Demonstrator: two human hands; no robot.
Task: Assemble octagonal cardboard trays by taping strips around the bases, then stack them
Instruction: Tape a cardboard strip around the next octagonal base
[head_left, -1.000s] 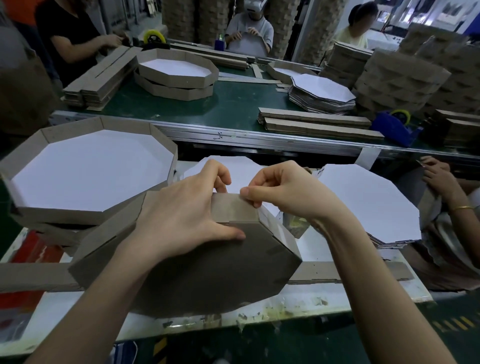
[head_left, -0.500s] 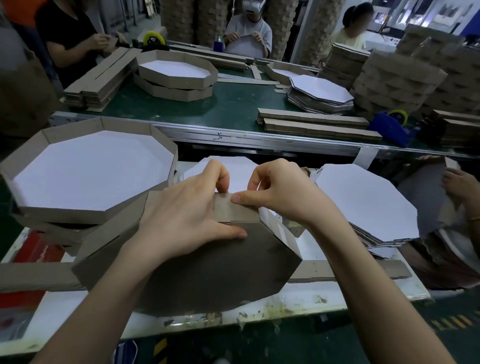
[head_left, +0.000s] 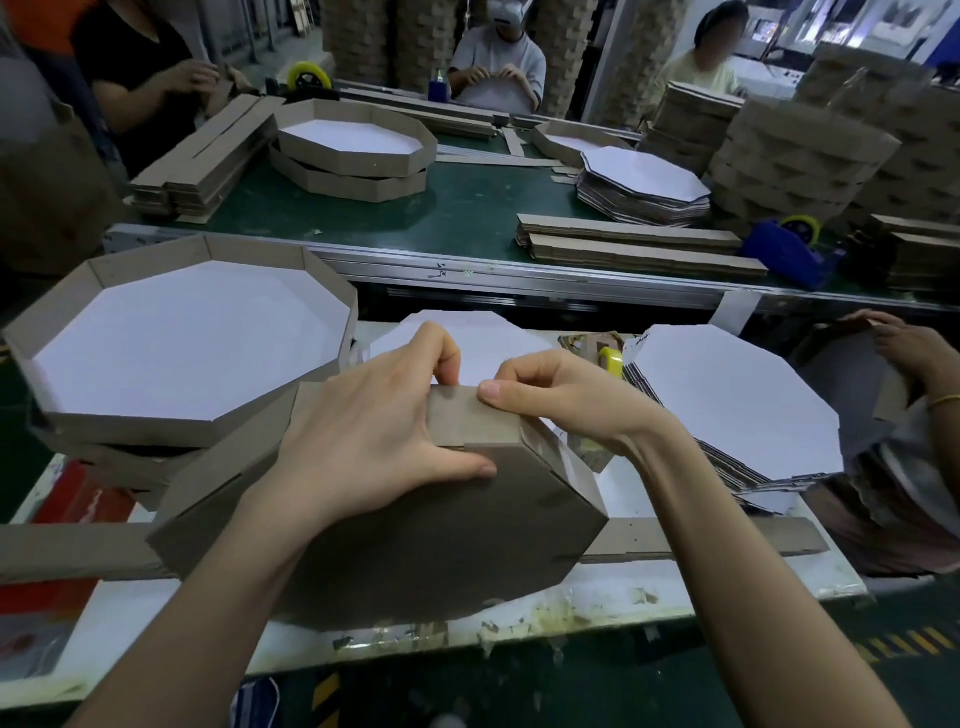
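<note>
Here, the octagonal tray stands tilted on its edge at the near side of the white table, its brown underside facing the camera and its open side turned away. The left hand grips the tray's upper part, thumb laid flat on the underside and fingers curled over the top of the side strip. The right hand, just right of the left one, pinches the same strip at its top edge, thumb pressed on the outer face and fingers hooked behind it. Left of the tray and touching its wall sits a stack of finished trays, the top one showing a white floor. Right of the tray lies a pile of flat white octagonal bases, and between the two a yellow tape roll shows. Behind the tray a single white base lies flat. A loose cardboard strip runs under the tray to its right. Well beyond the tray, a green conveyor belt carries more trays, bundled strips and a blue tape dispenser.
</note>
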